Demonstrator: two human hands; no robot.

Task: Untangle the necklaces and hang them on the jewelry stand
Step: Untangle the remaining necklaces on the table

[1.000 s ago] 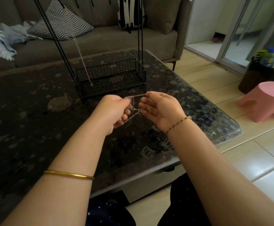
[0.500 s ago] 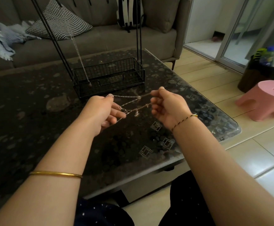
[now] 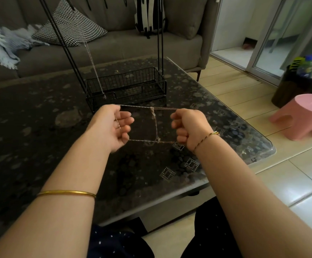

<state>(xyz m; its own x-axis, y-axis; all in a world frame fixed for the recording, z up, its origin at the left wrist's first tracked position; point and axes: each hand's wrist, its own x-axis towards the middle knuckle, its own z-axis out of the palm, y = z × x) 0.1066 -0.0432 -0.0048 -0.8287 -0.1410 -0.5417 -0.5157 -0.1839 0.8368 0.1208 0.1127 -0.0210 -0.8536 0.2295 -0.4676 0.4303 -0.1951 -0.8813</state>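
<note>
Between left hand and right hand, necklaces stretch taut, running left-right.

Left forearm: thin plain gold bangle, well back from left hand. Just behind right hand: thin braided cord bracelet, dark strands, yellow-green bit at knot. Forearms bare. Lap: dark navy garment, tiny white dots.

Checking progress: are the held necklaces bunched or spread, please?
Spread: the necklaces stretch taut between the left hand and right hand, linked midway.
</note>
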